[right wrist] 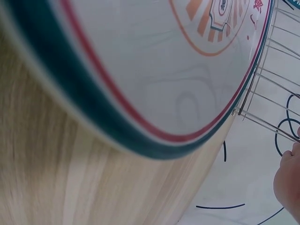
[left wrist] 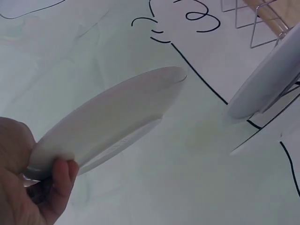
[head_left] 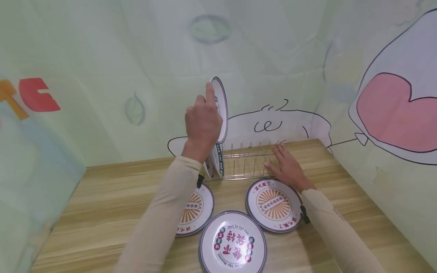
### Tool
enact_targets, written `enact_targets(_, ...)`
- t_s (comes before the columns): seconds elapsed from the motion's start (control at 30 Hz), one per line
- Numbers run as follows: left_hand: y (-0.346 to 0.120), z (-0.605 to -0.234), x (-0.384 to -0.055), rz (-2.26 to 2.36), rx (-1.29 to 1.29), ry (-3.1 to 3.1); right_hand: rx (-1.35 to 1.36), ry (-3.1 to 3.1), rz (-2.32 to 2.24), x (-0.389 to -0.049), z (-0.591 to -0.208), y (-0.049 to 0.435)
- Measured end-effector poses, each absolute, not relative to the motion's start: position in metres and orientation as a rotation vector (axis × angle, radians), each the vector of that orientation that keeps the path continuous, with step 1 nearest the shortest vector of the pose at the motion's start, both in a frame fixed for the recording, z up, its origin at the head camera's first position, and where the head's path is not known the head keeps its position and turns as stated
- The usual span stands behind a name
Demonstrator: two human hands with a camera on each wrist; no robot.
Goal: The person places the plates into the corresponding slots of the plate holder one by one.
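Observation:
My left hand (head_left: 204, 120) holds a white plate (head_left: 221, 110) on edge, raised above the left end of a wire dish rack (head_left: 244, 167). In the left wrist view, the fingers and thumb pinch the rim of this plate (left wrist: 112, 112), whose underside shows. At the rack's left end, plates (head_left: 218, 161) stand upright, partly hidden by the left arm. My right hand (head_left: 288, 167) rests at the rack's right end, its fingers extended against the wires. Only a small part of that hand (right wrist: 288, 180) shows in the right wrist view, beside the rack wires (right wrist: 267, 124).
Three spots on the wooden table (head_left: 102, 201) hold flat plates: a left plate (head_left: 201, 206) partly under the left arm, a front plate (head_left: 233, 242) with red lettering, and a right plate (head_left: 273, 204) near the right wrist. A printed cloth wall (head_left: 153, 83) rises behind the rack.

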State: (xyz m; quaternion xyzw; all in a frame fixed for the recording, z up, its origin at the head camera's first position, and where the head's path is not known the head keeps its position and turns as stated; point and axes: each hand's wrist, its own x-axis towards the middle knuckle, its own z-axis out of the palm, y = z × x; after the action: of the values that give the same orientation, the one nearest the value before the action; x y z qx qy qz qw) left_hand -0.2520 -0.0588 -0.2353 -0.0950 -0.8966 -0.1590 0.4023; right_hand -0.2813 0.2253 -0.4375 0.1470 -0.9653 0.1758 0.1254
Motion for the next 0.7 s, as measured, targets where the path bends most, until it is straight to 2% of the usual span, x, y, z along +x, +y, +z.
enact_targets(0.3, -0.034, -0.266, -0.267, -0.300, -0.289, -2.418, 0.415, -2.828, 0.525, -0.276, -0.435, 0.224)
enact_targets(0.7, -0.023, -0.293, -0.277, -0.161, -0.299, -2.499, 0.416, -2.820, 0.532, -0.276, -0.435, 0.223)
